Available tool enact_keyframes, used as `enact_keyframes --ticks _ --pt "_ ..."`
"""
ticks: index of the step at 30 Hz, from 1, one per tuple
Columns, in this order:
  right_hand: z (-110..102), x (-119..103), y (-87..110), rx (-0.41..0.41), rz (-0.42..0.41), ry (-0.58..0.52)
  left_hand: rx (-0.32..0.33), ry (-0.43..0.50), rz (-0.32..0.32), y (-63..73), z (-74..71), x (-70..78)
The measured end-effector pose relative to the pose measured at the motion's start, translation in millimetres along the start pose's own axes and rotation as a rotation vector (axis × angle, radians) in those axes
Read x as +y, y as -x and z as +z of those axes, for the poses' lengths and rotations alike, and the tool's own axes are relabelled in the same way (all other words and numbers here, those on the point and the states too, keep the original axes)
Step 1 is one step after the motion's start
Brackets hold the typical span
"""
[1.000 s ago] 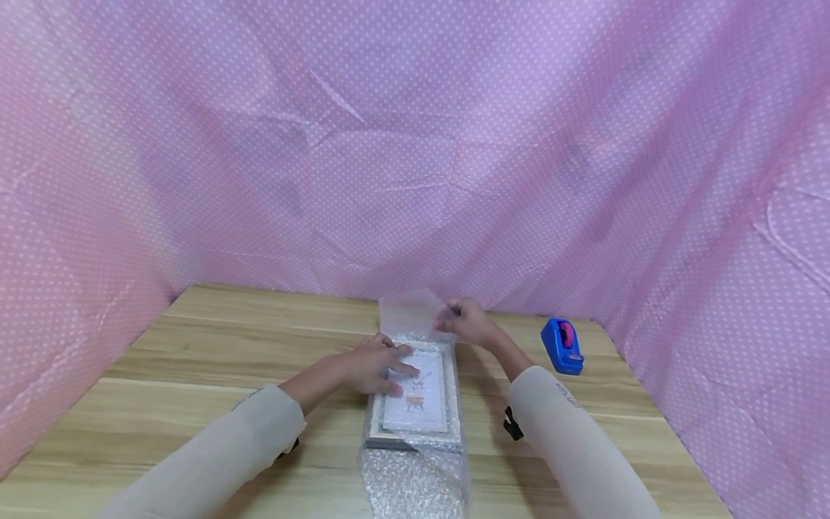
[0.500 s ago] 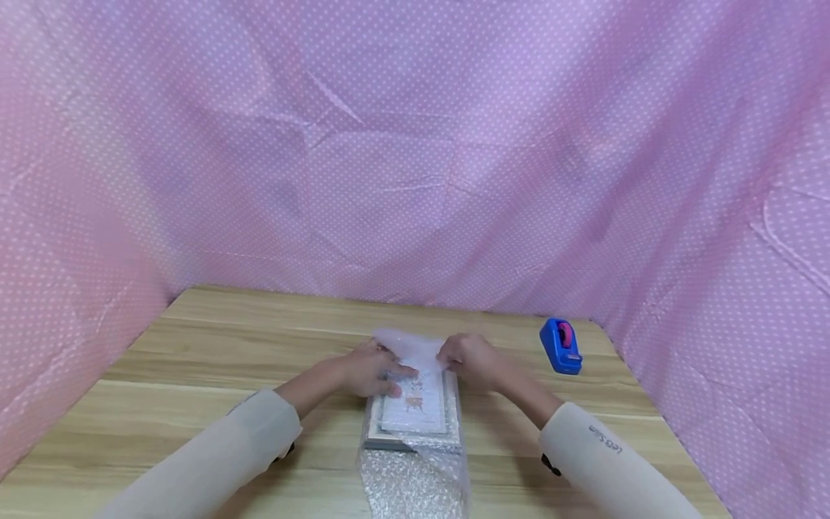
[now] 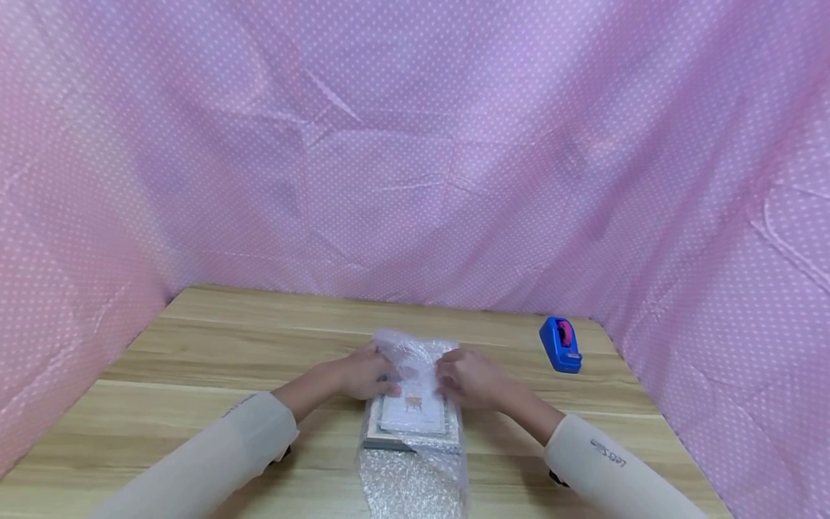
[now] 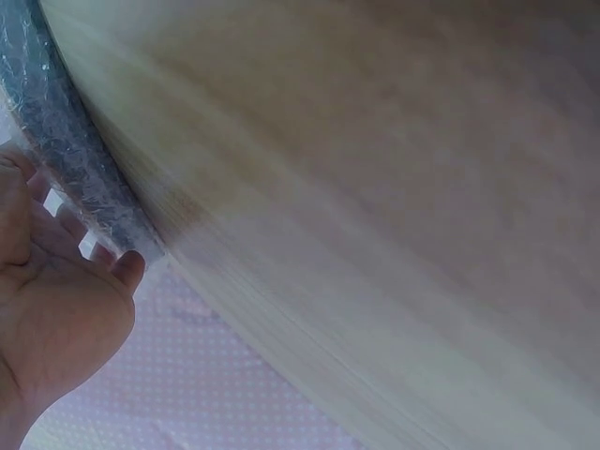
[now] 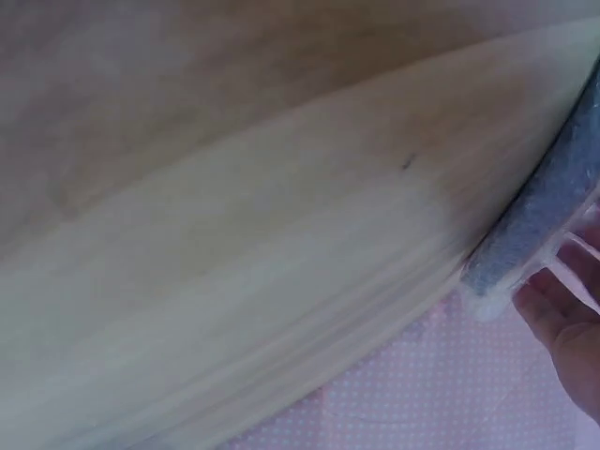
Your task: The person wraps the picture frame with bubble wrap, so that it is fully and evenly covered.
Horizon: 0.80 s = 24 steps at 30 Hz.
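A light-coloured picture frame point(image 3: 411, 422) with a printed sheet lies flat on the table inside bubble wrap point(image 3: 411, 476). A flap of the wrap point(image 3: 415, 351) is folded over the frame's far end. My left hand point(image 3: 364, 371) rests at the frame's upper left, thumb on its face; part of its fingers is hidden by the flap. My right hand point(image 3: 470, 378) pinches the flap's right side over the frame. In the left wrist view, the wrapped edge point(image 4: 80, 141) lies against the left fingers. In the right wrist view, the right fingers touch the other wrapped edge point(image 5: 534, 220).
A blue tape dispenser point(image 3: 560, 346) with a pink roll stands at the table's right side. The wooden table point(image 3: 227, 339) is enclosed by a pink dotted cloth point(image 3: 402, 158) at the back and sides. Loose wrap runs towards the near edge.
My right hand has brought the far flap of bubble wrap towards me, down over the frame. My left hand has stayed at the frame's upper left, its fingers now partly beneath the flap.
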State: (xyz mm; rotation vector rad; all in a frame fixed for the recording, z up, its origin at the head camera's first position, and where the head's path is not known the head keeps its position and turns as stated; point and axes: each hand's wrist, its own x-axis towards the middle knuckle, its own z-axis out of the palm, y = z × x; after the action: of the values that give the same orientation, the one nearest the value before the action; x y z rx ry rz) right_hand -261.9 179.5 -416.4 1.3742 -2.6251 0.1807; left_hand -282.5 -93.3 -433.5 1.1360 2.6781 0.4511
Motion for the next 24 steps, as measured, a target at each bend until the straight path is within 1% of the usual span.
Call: enact_keyframes --ticks 4,8,11,14,17,18,20,22,24 --pt "-0.9 -5.6 3.4 -0.067 0.021 0.028 0.007 -0.005 0.02 0.7 -2.0 1.3" --pt "0.5 -8.1 6.6 -0.126 0.051 0.011 0.004 -0.002 0.026 0.1 -2.8 0.4" --pt "1.9 -8.4 9.2 -0.169 0.065 0.001 0.015 -0.01 0.051 -1.6 -2.9 -0.6" --pt "2.9 -8.6 10.8 -0.186 0.071 0.007 0.063 -0.048 0.102 -3.3 -1.3 -2.6" --pt "3.0 -9.2 10.8 -0.191 0.071 0.016 0.151 -0.052 0.119 -3.7 1.4 -5.1" --pt "2.9 -9.6 10.7 -0.198 0.073 0.021 0.178 -0.039 0.116 -3.4 2.2 -5.9" --pt "2.1 -10.7 10.4 -0.209 0.077 0.023 0.222 0.034 0.111 -2.3 2.2 -7.6" --pt "1.9 -11.5 10.3 -0.218 0.084 0.026 0.263 0.149 0.123 -0.1 -0.7 -9.3" --pt "1.9 -11.9 10.1 -0.221 0.088 0.03 0.291 0.272 0.153 1.9 -5.2 -12.8"
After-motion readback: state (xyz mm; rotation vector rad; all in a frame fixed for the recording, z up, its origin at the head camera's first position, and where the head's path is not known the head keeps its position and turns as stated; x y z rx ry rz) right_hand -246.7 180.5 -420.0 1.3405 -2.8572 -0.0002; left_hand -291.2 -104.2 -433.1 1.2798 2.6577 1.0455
